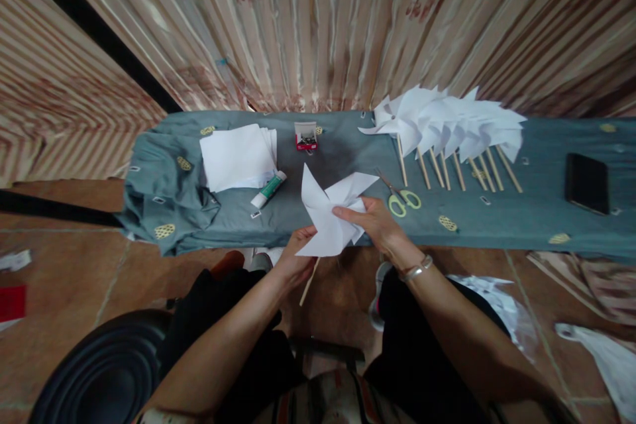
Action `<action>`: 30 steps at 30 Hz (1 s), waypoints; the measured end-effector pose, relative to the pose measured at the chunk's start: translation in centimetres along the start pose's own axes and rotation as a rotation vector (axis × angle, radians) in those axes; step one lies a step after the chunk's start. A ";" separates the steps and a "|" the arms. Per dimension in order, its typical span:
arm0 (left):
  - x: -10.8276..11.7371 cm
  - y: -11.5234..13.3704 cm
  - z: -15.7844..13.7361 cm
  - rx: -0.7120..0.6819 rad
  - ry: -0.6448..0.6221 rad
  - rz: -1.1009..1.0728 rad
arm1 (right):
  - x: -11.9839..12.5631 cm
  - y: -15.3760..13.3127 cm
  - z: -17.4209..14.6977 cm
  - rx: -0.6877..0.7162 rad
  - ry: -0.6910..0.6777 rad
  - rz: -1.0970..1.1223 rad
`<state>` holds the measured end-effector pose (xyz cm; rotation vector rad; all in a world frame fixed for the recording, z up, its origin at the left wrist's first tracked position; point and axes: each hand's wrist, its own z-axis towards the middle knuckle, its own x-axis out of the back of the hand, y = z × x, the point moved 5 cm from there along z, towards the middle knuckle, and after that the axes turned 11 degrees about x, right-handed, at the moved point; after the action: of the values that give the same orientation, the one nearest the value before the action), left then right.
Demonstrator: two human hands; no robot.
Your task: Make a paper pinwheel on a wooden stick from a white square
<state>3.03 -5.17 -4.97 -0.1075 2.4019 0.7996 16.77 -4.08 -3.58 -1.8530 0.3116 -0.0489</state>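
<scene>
A white paper pinwheel [328, 228] on a thin wooden stick [309, 283] is held between my hands, over the near edge of the cloth-covered bench. My left hand [298, 253] is closed at its lower left side, by the stick, with its fingers partly hidden behind the paper. From the right, my right hand [378, 222] grips the pinwheel with the thumb pressed on the front near the centre. Green-handled scissors [403, 201] lie just beyond my right hand. A small red open box [306, 138] of dark metal pieces stands past the pinwheel.
Several finished pinwheels [447, 120] overlap at the back right, sticks toward me. A stack of white paper [236, 158] and a green-and-white glue tube [269, 189] lie left. A black phone-like case [586, 183] rests far right. A curtain [318, 26] hangs behind the bench [348, 152].
</scene>
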 end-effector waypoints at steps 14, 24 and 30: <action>0.7 -0.3 0.0 -0.031 0.025 0.033 | -0.5 0.1 -0.2 -0.010 -0.121 0.019; 1.4 -0.3 -0.1 -0.045 0.095 0.125 | -0.4 0.0 -0.2 0.000 -0.168 -0.010; 1.5 0.2 -0.7 -0.004 0.114 0.180 | -0.3 0.6 -0.3 0.003 -0.132 0.003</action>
<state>1.41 -5.22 -5.31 0.0644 2.5443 0.9016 16.28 -4.46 -3.97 -1.8427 0.2228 0.0745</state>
